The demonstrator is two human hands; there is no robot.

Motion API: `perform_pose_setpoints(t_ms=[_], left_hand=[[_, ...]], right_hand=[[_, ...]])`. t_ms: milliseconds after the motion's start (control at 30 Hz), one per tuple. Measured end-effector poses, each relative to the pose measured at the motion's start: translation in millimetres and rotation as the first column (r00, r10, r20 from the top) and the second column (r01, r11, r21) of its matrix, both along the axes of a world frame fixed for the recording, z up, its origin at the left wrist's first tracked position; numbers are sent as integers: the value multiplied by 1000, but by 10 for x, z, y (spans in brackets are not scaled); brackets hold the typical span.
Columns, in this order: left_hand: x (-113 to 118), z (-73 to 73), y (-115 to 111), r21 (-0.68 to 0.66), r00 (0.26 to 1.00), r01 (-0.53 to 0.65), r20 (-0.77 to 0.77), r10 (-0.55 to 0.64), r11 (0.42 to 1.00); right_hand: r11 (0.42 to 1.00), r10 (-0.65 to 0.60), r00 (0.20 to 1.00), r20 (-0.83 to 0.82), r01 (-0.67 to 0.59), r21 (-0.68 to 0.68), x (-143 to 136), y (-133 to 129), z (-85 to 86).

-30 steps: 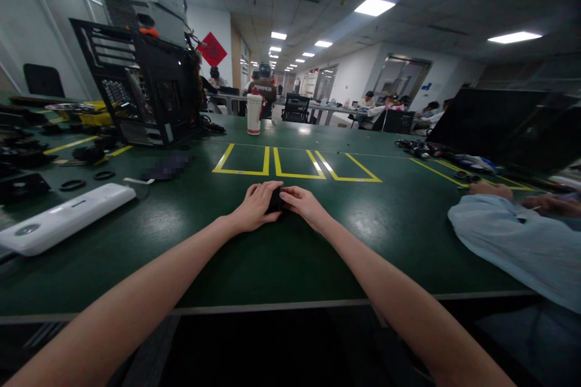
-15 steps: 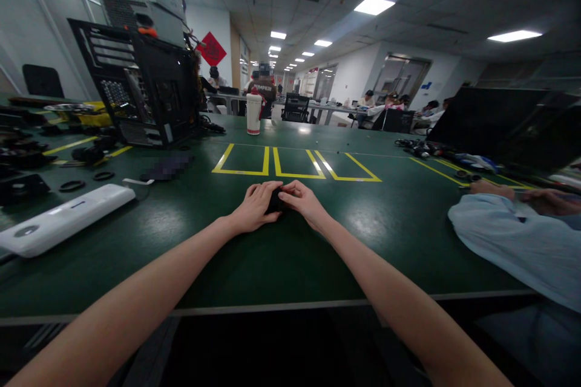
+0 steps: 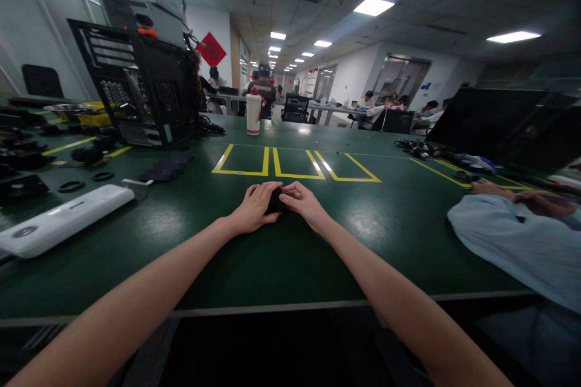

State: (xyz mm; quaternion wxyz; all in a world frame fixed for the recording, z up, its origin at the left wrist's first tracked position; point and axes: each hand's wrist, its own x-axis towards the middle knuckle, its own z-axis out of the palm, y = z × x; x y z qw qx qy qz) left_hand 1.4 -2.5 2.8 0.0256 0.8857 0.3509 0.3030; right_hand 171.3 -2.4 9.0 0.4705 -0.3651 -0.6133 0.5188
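Between my hands, low over the green table [image 3: 299,266], is a small black object [image 3: 273,201]. Its kind cannot be made out because fingers cover much of it. My left hand [image 3: 255,208] is closed round its left side, fingers over the top and thumb along the near side. On the right, my right hand [image 3: 303,201] pinches at the same object with thumb and fingers bent together. Just beyond my hands, yellow tape outlines [image 3: 297,176] mark the tabletop.
A white power strip [image 3: 68,217] lies at left near black rings [image 3: 71,186]. Behind stand a black computer case [image 3: 136,84] and a white tumbler [image 3: 253,113]. At right are a co-worker's blue sleeve [image 3: 508,242], a black monitor [image 3: 490,124] and cables [image 3: 417,148].
My hands stay in almost the same place with the black object between them. The co-worker's hands at right have shifted slightly.
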Motion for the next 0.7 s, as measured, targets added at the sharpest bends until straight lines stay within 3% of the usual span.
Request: perform_pose_setpoints(t_ms=[167, 433, 700], left_hand=[[-2, 9, -5, -4, 1000, 5, -8, -5, 1000], [-8, 4, 9, -18, 1000, 4, -6, -4, 1000], [-6, 15, -4, -17, 1000, 5, 1, -5, 1000]], right_hand=[[995, 0, 1000, 28, 3, -97, -15, 47, -26], [992, 127, 992, 19, -127, -20, 68, -21, 33], [1000, -12, 999, 45, 12, 2, 0, 54, -2]])
